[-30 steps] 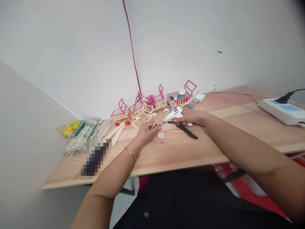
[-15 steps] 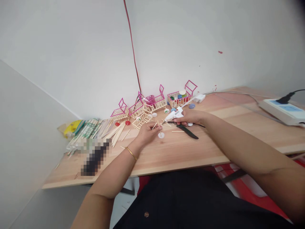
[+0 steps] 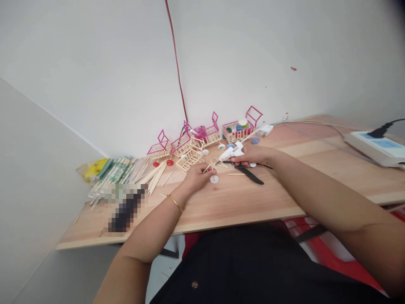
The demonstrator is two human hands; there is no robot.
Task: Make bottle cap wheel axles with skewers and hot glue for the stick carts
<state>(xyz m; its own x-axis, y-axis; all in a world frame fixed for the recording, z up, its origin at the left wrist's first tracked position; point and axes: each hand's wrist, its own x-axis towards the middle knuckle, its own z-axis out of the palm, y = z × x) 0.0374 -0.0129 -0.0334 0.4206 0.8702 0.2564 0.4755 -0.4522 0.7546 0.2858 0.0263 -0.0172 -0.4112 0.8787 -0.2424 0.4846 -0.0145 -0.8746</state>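
Observation:
My left hand (image 3: 199,175) pinches a short wooden stick (image 3: 206,169) between thumb and fingertips. Just beside those fingertips, a white round cap (image 3: 214,179) lies on the table with another short stick standing up from it. My right hand (image 3: 253,155) is wrapped around a white glue gun (image 3: 232,151), its nozzle pointing left toward the sticks. Beneath the right hand lies a black-handled tool (image 3: 251,175), partly covered, so its kind is unclear. A bare stick frame (image 3: 190,160) sits directly behind my left hand.
Several pink-rimmed stick carts (image 3: 238,131) line the wall, one filled with coloured caps. Left are loose sticks (image 3: 155,179), bagged sticks (image 3: 115,175) and red caps (image 3: 170,162). A power strip (image 3: 376,147) stands at the right; a pixelated dark patch (image 3: 126,211) covers something front left.
My left hand has shifted very slightly, and the stick in its fingers sits at a slightly different angle. The right hand and glue gun look almost unmoved.

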